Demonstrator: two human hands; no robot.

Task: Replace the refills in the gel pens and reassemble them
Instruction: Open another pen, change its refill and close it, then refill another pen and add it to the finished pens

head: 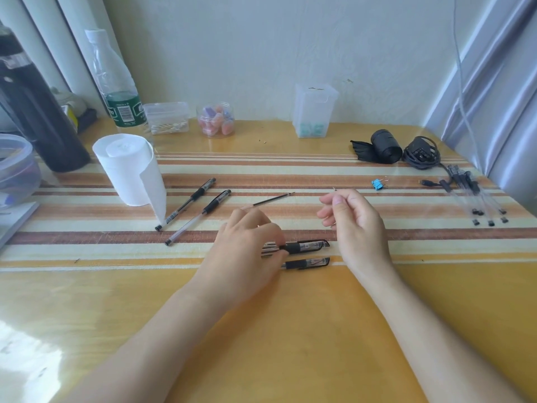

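My left hand (247, 254) rests on the striped table, its fingertips closed on the barrel of a black-grip gel pen (308, 245) that lies flat. A second similar pen (308, 262) lies just in front of it. Just right of these pens, my right hand (356, 225) is raised and pinches a thin, pale refill (333, 188), whose tip sticks up above the thumb. A loose black refill (273, 201) lies behind my left hand. Two capped pens (189, 203) (200, 217) lie slanted to the left.
Several clear pens (476, 199) lie at the right edge beside a blue binder clip (377, 184), a charger cable (421, 152) and a black roll (383, 146). A tissue roll (130, 170), water bottle (119, 91), black flask (35, 112) and small containers (215, 119) line the left and back.
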